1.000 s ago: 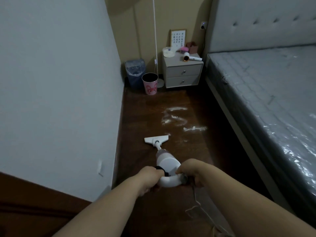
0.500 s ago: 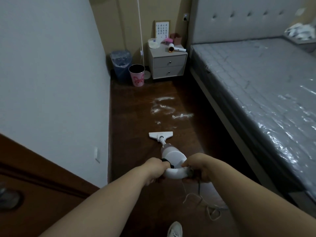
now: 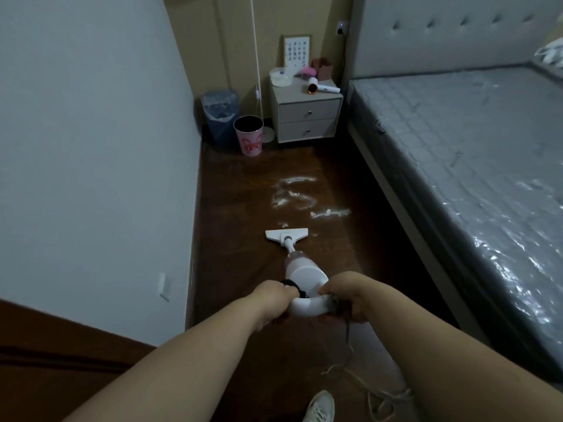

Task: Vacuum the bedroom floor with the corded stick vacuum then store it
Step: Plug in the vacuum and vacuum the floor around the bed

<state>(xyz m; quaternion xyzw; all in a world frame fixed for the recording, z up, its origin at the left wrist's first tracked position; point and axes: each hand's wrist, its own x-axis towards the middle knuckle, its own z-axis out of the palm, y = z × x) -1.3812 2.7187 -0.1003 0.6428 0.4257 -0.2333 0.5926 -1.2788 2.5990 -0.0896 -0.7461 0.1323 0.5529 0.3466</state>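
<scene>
A white corded stick vacuum (image 3: 300, 271) points away from me along the dark wooden floor (image 3: 231, 239). Its flat floor head (image 3: 286, 233) lies on the boards just short of a patch of white powder (image 3: 300, 197). My left hand (image 3: 272, 298) grips the left side of the looped handle. My right hand (image 3: 347, 295) grips the right side, where the cord leaves. The cord (image 3: 374, 388) trails in loose loops on the floor by my right forearm.
A bed (image 3: 472, 166) under plastic wrap fills the right side. A grey nightstand (image 3: 306, 115) stands at the far wall, with a pink bin (image 3: 249, 136) and a blue bin (image 3: 220, 112) beside it. A white wall runs along the left. My white shoe (image 3: 320, 408) shows below.
The vacuum head has turned to lie square to the powder and sits a little behind it. Both hands keep their grip. My view has shifted, so my shoe and more cord show.
</scene>
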